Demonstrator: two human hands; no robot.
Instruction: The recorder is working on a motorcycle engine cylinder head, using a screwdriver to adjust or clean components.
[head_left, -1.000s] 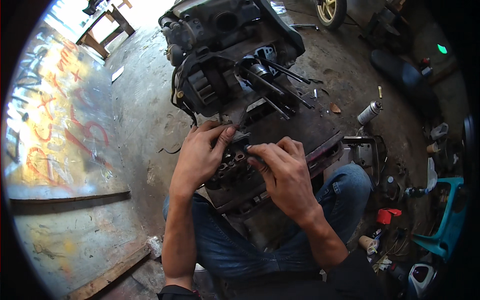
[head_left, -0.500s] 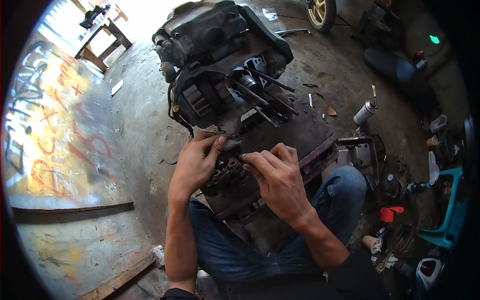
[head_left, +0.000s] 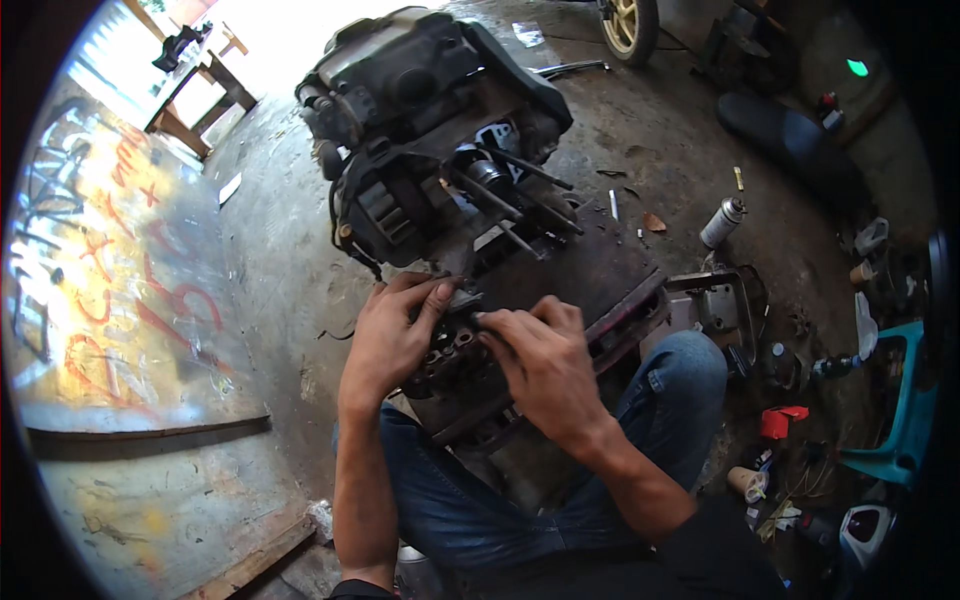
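A dark engine part with round ports, looking like a cylinder head point(head_left: 450, 350), lies on a dark low stand point(head_left: 590, 290) between my knees. My left hand point(head_left: 390, 345) is closed at its far side, thumb pressed against a small greyish piece point(head_left: 462, 299); its kind is unclear. My right hand point(head_left: 550, 375) pinches at the part's right edge, and what its fingertips hold, if anything, is hidden. Just beyond stands a greasy engine point(head_left: 405, 85), its shiny piston point(head_left: 489, 176) exposed among several long studs point(head_left: 535, 168).
Right of the stand are a metal frame part point(head_left: 715, 305) and a spray can point(head_left: 723, 222). A teal plastic stool point(head_left: 900, 410), a red box point(head_left: 782, 421) and loose clutter lie farther right. A painted panel point(head_left: 140, 300) is at the left, a wheel point(head_left: 630, 30) at the back.
The view has shifted slightly. Both hands stay at the cylinder head; my right fingers have tilted and moved a little closer to the left hand's thumb.
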